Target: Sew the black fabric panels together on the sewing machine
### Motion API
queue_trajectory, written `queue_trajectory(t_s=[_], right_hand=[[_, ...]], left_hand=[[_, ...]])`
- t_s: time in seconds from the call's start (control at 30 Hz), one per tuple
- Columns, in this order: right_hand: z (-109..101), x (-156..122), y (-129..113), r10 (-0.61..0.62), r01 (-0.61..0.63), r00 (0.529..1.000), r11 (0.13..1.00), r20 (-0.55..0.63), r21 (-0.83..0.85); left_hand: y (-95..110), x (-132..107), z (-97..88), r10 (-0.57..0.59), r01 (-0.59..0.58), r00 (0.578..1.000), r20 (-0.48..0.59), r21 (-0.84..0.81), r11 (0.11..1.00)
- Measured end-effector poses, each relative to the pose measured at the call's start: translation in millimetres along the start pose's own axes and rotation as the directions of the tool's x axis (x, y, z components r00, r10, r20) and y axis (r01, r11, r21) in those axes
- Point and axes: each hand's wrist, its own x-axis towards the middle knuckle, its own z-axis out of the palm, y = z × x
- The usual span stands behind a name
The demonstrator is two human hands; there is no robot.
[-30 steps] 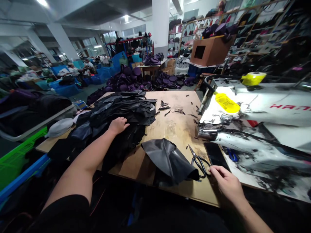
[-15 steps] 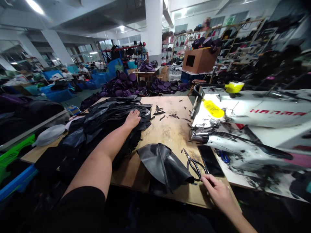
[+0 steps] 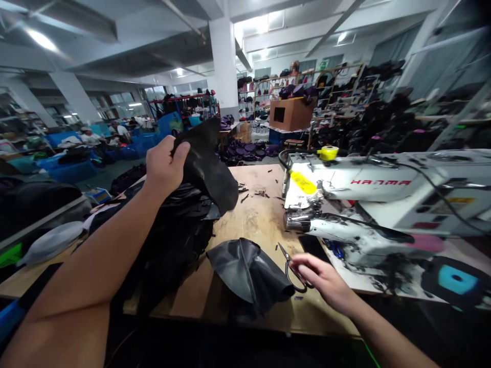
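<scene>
two hands: both bare, both out over the wooden worktop (image 3: 264, 220).
left hand (image 3: 164, 167): raised well above the worktop, fingers (image 3: 180, 149) closed tight on the top edge of a black leather piece (image 3: 209, 166).
black leather piece: hangs free in the air from the left hand, over the far side of the pile, clear of the worktop.
pile (image 3: 172, 230): a heap of black cut pieces on the left part of the worktop, under and beside the left forearm.
right hand (image 3: 326, 280): low at the near right of the worktop, fingers (image 3: 305, 261) curled onto the handle loops of the scissors (image 3: 286, 257).
scissors: lie on the worktop, blades pointing away from the person, just right of the folded piece.
folded piece (image 3: 247, 271): dark and creased, lying at the near edge of the worktop, between the two arms.
sewing machine (image 3: 383, 186): white with red lettering, at the right of the worktop, beyond the right hand.
scraps (image 3: 263, 193): small black offcuts strewn over the far part of the worktop.
</scene>
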Motion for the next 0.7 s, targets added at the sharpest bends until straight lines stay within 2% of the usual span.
queue_trajectory(t_s=[0.1, 0.17, 0.2, 0.27, 0.37, 0.4, 0.43, 0.47, 0.5, 0.53, 0.57, 0.6, 0.63, 0.7], right_hand=[[3, 42, -66, -0.253, 0.263, 0.962, 0.959, -0.099, 0.108], [5, 64, -103, -0.381, 0.411, 0.905, 0.898, -0.188, 0.157], [6, 72, -119, -0.420, 0.451, 0.889, 0.872, -0.185, 0.191], [9, 81, -141, -0.434, 0.448, 0.894, 0.854, -0.111, 0.265], [14, 82, -155, -0.351, 0.329, 0.936, 0.893, 0.017, 0.307], [15, 81, -155, -0.322, 0.300, 0.946, 0.909, 0.030, 0.289], [15, 80, -155, -0.301, 0.285, 0.953, 0.922, 0.025, 0.261], [14, 80, -153, -0.288, 0.279, 0.958, 0.934, 0.008, 0.225], [13, 80, -149, -0.280, 0.281, 0.959, 0.940, -0.034, 0.191], [12, 81, -145, -0.275, 0.288, 0.957, 0.941, -0.093, 0.179], [10, 82, -138, -0.265, 0.292, 0.952, 0.935, -0.151, 0.200], [8, 83, -129, -0.246, 0.293, 0.948, 0.921, -0.199, 0.257], [6, 82, -118, -0.216, 0.285, 0.950, 0.894, -0.225, 0.344], [6, 77, -88, -0.131, 0.216, 0.973, 0.816, -0.192, 0.536]], left_hand=[[52, -20, -3.0, 0.033, -0.024, 0.998, 0.058, -0.143, 0.989], [71, -32, 5.0, 0.026, -0.002, 0.992, 0.126, -0.191, 0.982], [77, -38, 10.7, 0.018, 0.016, 0.985, 0.169, -0.199, 0.980], [83, -49, 22.5, -0.001, 0.052, 0.968, 0.250, -0.198, 0.979], [81, -64, 34.3, -0.040, 0.122, 0.918, 0.394, -0.186, 0.975], [79, -67, 35.6, -0.047, 0.159, 0.877, 0.478, -0.196, 0.968], [76, -71, 35.8, -0.055, 0.221, 0.808, 0.587, -0.214, 0.952], [74, -74, 35.1, -0.061, 0.312, 0.704, 0.708, -0.231, 0.921], [72, -76, 33.8, -0.060, 0.426, 0.579, 0.813, -0.239, 0.872], [71, -79, 32.3, -0.055, 0.544, 0.470, 0.881, -0.239, 0.805], [69, -82, 30.8, -0.056, 0.646, 0.413, 0.909, -0.249, 0.722], [68, -84, 29.8, -0.075, 0.720, 0.426, 0.901, -0.288, 0.631], [68, -87, 29.3, -0.119, 0.758, 0.498, 0.859, -0.365, 0.541], [66, -91, 30.4, -0.257, 0.714, 0.690, 0.677, -0.576, 0.399]])
